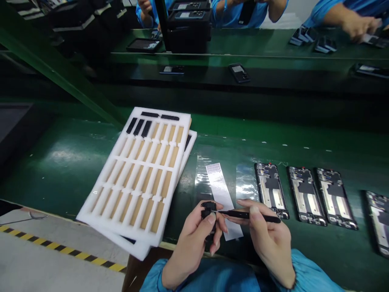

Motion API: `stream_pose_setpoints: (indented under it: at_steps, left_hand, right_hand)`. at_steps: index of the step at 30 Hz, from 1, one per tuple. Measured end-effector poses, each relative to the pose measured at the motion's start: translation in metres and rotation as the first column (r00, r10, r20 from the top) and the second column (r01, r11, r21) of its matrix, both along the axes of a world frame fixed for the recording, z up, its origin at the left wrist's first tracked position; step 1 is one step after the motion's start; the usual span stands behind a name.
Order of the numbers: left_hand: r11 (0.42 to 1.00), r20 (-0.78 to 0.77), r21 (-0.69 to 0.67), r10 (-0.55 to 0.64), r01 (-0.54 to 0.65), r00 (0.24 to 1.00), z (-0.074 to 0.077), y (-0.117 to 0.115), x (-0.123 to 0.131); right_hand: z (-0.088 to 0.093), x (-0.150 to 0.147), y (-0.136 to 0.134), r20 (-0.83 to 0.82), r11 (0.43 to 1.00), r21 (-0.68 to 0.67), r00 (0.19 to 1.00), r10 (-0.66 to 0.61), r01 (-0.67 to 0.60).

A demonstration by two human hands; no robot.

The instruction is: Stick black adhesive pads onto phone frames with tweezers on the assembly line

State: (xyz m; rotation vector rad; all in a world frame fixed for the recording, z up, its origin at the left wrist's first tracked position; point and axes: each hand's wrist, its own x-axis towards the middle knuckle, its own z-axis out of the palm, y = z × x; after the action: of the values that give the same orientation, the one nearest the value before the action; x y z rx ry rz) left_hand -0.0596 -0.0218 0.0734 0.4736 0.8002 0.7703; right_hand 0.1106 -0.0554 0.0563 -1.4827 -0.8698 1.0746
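My left hand (198, 239) is closed on a small black part (208, 209), pinched between thumb and fingers near the table's front edge. Black tweezers (243, 214) lie in the closed fingers of my right hand (269, 237), and their metal tip touches the black part. Just behind both hands, a white sheet with rows of tiny dark dots (221, 185) lies on the green table. Several opened phone bodies (271, 188) with bare circuit boards lie in a row to the right of my right hand.
Left of my hands are stacked white foam trays (142, 166), a few slots holding black strips (139, 127). A dark conveyor belt (200, 77) beyond carries phones (239, 73). Co-workers' hands (358, 26) show across the bench. A green post (60, 73) slants at left.
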Motion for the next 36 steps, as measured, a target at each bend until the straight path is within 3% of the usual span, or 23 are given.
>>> stream_pose_setpoints:
  at_steps: [8,15,17,20,22,24,25,27,29,31,33,36]
  left_hand:
    - [0.999,-0.048,0.049,-0.003,0.006,0.999,0.004,-0.004,0.003]
    - [0.992,-0.038,-0.049,0.117,-0.118,0.992,0.006,-0.006,0.013]
    - [0.978,-0.084,-0.048,0.198,-0.203,0.977,0.004,-0.005,0.014]
    - [0.937,-0.269,0.096,0.349,-0.335,0.898,-0.004,-0.003,0.015]
    - [0.935,-0.434,0.253,0.338,-0.247,0.835,-0.013,-0.004,0.016]
    - [0.927,-0.608,0.373,0.21,0.042,0.765,-0.023,-0.007,0.019]
    - [0.884,-0.69,0.409,0.135,0.228,0.711,-0.027,-0.008,0.021]
    - [0.686,-0.832,0.441,0.069,0.579,0.551,-0.035,-0.009,0.028]
    - [0.421,-0.924,0.382,0.145,0.823,0.355,-0.038,-0.004,0.038]
    - [0.225,-0.939,0.25,0.293,0.942,0.179,-0.037,0.007,0.05]
    - [0.123,-0.899,0.128,0.433,0.984,0.063,-0.035,0.023,0.065]
    - [0.064,-0.835,0.031,0.551,0.997,-0.01,-0.034,0.051,0.088]
  right_hand:
    - [0.007,-0.001,-0.002,0.103,0.996,0.092,0.994,-0.021,0.011]
    - [0.003,0.003,-0.013,0.384,0.964,0.251,0.923,-0.013,-0.091]
    - [-0.001,0.016,-0.014,0.382,0.958,0.285,0.917,-0.114,0.0]
    - [-0.017,0.048,-0.018,0.255,0.934,0.192,0.904,-0.343,0.3]
    - [-0.031,0.068,-0.023,0.195,0.919,0.082,0.898,-0.394,0.385]
    - [-0.043,0.082,-0.028,0.189,0.929,0.024,0.911,-0.367,0.369]
    - [-0.048,0.087,-0.03,0.197,0.936,0.011,0.917,-0.346,0.351]
    - [-0.051,0.093,-0.028,0.228,0.949,0.005,0.924,-0.308,0.315]
    - [-0.048,0.099,-0.015,0.272,0.962,0.008,0.925,-0.264,0.272]
    - [-0.041,0.107,0.009,0.284,0.977,0.024,0.936,-0.211,0.213]
    - [-0.036,0.117,0.043,0.261,0.986,0.043,0.951,-0.165,0.159]
    - [-0.038,0.129,0.092,0.207,0.986,0.076,0.966,-0.158,0.145]
